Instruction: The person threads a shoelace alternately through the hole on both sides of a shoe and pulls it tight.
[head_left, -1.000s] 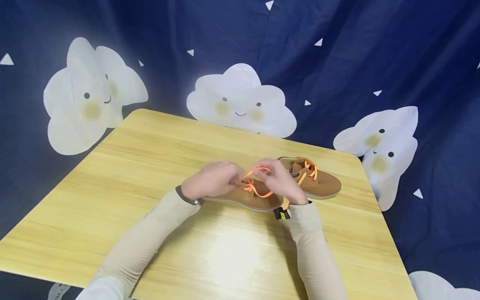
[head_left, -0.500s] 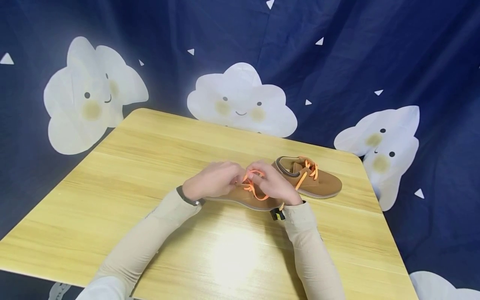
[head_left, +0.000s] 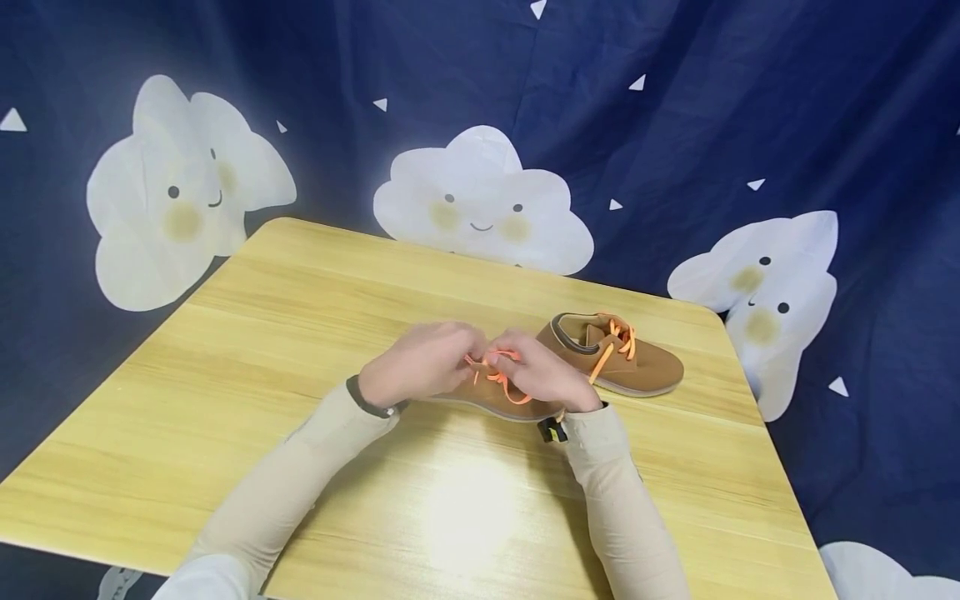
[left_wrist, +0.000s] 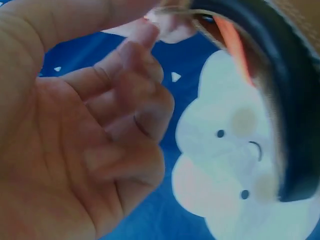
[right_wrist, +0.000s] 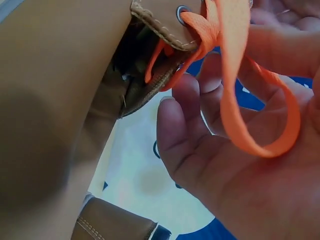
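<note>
A brown shoe (head_left: 517, 407) with orange laces lies on the table, toe to the right, partly hidden by both hands. My left hand (head_left: 423, 360) is over its heel end, thumb and forefinger pinching the orange shoelace (head_left: 476, 377); in the left wrist view that hand (left_wrist: 100, 130) has its other fingers bent beside the dark padded collar (left_wrist: 287, 100). My right hand (head_left: 543, 373) pinches the lace just above the eyelets. In the right wrist view a lace loop (right_wrist: 265, 150) hangs across the palm, near the metal eyelet (right_wrist: 183, 14).
A second brown shoe (head_left: 652, 371) with orange laces lies behind and right of the first, close to my right hand. The wooden table (head_left: 262, 400) extends all round. Behind it hangs a dark blue curtain (head_left: 330, 167) with cloud faces.
My right hand has come left and slightly down, close to the left hand. The lace loop between them has grown smaller, and a short lace piece now hangs below the left fingertips.
</note>
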